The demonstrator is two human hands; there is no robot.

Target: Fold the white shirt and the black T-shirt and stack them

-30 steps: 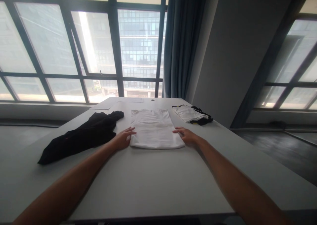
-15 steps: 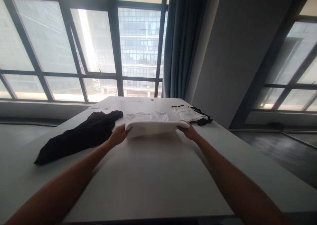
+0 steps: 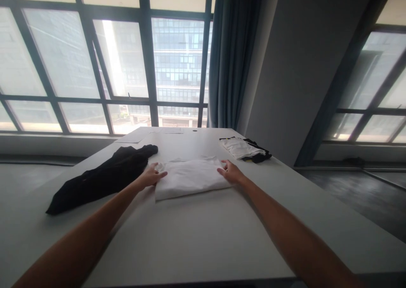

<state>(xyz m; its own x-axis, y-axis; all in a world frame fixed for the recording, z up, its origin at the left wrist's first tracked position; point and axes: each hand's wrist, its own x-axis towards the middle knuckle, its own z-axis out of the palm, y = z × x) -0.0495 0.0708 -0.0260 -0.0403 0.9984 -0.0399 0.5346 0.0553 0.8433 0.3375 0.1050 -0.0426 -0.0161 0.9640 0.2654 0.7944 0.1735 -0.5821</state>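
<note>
we've got a big dark-framed window (image 3: 147, 59) up front with one pane (image 3: 122, 61) tipped open and a glassy building (image 3: 178, 68) outside, a blue-grey curtain (image 3: 229, 59) hanging beside it, a grey wall (image 3: 294, 72), another window (image 3: 382, 53) off right, plus pale paper sheets (image 3: 130, 139) on our white table's (image 3: 190, 245) far end.

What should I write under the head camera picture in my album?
Left hand and right hand hold a folded white cloth at a white table, beside a black cloth.
</note>
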